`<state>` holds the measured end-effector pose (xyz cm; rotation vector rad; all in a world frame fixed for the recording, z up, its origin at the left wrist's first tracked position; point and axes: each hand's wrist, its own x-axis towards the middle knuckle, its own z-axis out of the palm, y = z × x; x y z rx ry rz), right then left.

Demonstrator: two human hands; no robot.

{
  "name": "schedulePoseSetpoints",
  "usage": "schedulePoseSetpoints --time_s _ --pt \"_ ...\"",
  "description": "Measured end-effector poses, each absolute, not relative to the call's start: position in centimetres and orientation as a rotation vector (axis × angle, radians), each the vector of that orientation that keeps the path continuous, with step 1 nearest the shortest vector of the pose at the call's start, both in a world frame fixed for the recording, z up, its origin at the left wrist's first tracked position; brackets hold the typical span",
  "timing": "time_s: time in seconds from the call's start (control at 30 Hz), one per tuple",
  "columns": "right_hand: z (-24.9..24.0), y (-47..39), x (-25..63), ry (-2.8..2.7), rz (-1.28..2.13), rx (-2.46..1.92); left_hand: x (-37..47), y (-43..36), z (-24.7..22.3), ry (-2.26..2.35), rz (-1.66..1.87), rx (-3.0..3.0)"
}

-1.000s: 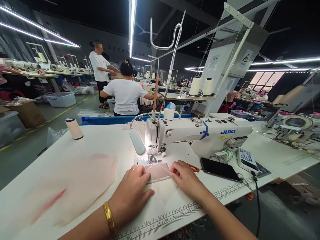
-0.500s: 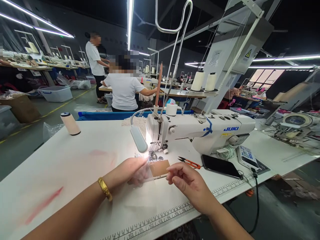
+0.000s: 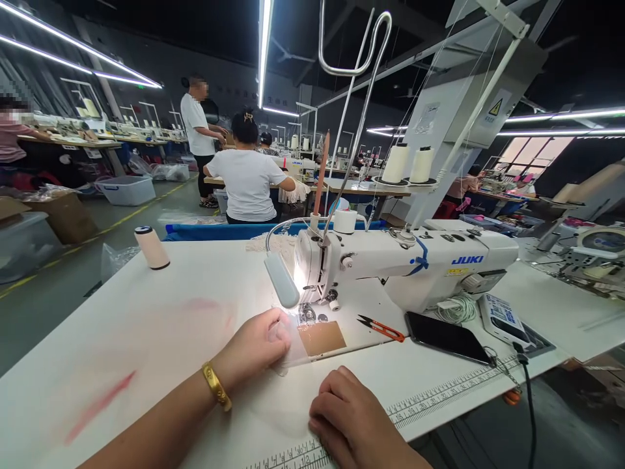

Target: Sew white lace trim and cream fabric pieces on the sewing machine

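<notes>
My left hand [image 3: 258, 339], with a gold bracelet [image 3: 216, 385] at the wrist, pinches a thin see-through sheet [image 3: 295, 345] just in front of the lit needle area of the white sewing machine [image 3: 381, 257]. My right hand [image 3: 349, 413] is lower, over the printed ruler [image 3: 430, 396] near the table's front edge, its fingers curled in; whatever they may hold is hidden. Between the hands and the machine lies a brown patch [image 3: 322, 338] on the machine bed. Orange-handled snips [image 3: 383, 328] rest right of it.
A black phone [image 3: 446, 337], a coiled cable [image 3: 458, 309] and a control box [image 3: 504, 318] lie on the right. A thread cone [image 3: 152, 249] stands at the back left of the table [image 3: 180, 345]. People in white shirts are beyond it.
My right hand has moved down toward the front edge and curled its fingers. My left hand's fingers have drawn together on the sheet. The view has shifted slightly.
</notes>
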<state>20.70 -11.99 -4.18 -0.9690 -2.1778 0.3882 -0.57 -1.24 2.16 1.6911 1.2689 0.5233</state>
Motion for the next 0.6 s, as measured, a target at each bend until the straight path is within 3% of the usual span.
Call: schedulePoseSetpoints --time_s 0.6 --pt "-3.67 -12.64 19.81 -2.156 0.370 -1.001 -1.31 -1.03 2.51 1.248 0.398 2.116"
